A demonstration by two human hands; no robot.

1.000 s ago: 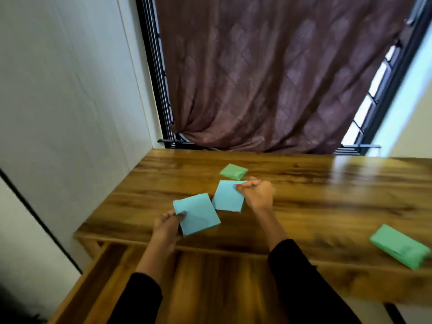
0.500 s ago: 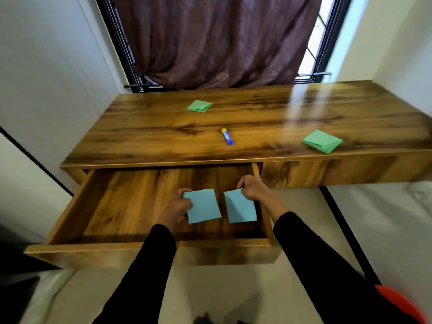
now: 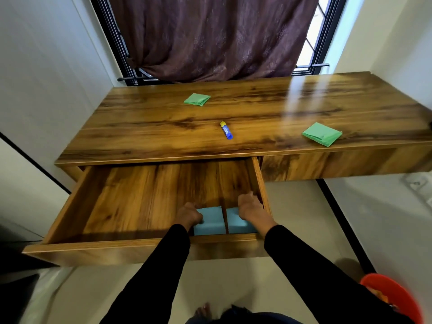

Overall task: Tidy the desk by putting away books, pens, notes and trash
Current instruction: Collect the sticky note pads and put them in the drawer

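flat square blue notes (image 3: 211, 221) lie in grained wooden drawer (image 3: 131, 202).

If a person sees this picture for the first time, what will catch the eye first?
First, the open wooden drawer pulled out under the wooden desk, where the left hand and right hand each rest on a light blue note pad. Next, two green note pads and a blue and yellow marker on the desk.

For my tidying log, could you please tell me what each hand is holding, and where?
Each hand rests on a blue note pad in the open drawer: left hand at the left pad's left edge, right hand on the right pad's far edge. The exact grip is hidden.
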